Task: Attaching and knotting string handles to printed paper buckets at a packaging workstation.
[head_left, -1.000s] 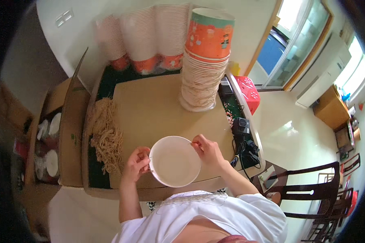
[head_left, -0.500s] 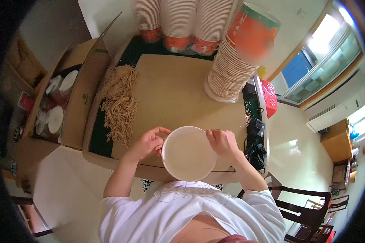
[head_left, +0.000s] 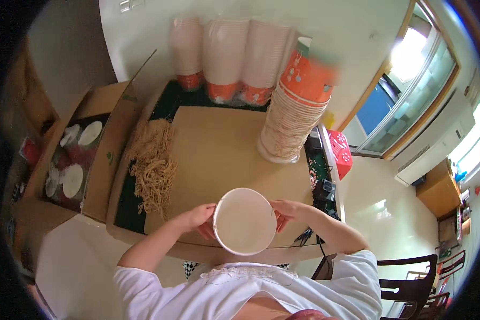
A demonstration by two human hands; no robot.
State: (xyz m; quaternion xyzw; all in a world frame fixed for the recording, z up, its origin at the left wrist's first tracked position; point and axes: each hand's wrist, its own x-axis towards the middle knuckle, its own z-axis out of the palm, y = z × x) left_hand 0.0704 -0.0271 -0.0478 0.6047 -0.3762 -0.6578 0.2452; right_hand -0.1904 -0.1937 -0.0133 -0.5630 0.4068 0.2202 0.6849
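Observation:
A round paper bucket, its pale inside facing up, is held just in front of my chest over the table's near edge. My left hand grips its left side, thumb near the rim and fingers underneath along the wall. Across from it, my right hand grips the right side near the rim. A small bit of cord shows at each side of the rim. To the left lies a loose heap of beige cords. Beyond the bucket rises a tall nested stack of orange-patterned paper buckets with cords hanging along it.
Plastic-wrapped stacks of paper buckets line the table's back, by the wall. A cardboard sheet covers the tabletop. At left stands an open carton with wrapped goods. Black cables and a red basket are at right.
My right hand has left the thin strand it pinched at the rim and now grips the bucket's right side. The left hand has shifted around the left side. The view has tilted upward.

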